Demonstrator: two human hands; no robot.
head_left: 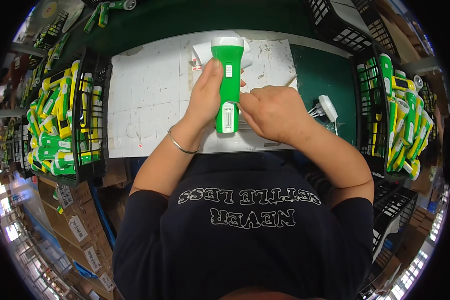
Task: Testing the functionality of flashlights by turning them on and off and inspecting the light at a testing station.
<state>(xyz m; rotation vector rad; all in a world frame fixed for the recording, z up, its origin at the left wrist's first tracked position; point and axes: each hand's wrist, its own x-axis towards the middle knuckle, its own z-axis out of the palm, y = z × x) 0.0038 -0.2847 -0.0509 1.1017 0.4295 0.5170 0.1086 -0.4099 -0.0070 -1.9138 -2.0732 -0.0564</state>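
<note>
A green flashlight (229, 82) with a white head and a white slide switch stands upright in the picture, head away from me, above the white board. My left hand (206, 94) is wrapped around its left side, thumb along the body beside the switch and fingertips showing at the right. On the lower handle is a silvery-white label (228, 117) with print. My right hand (272, 112) is closed, its fingertips against the flashlight's right edge near the top of that label. What those fingertips pinch, if anything, is hidden.
The worn white board (150, 100) lies on a green table (315, 65), with a crumpled white sheet (202, 52) behind the flashlight. Black baskets full of green and yellow flashlights stand left (92, 120) and right (367, 107). A white plastic piece with metal prongs (328, 108) lies at the right.
</note>
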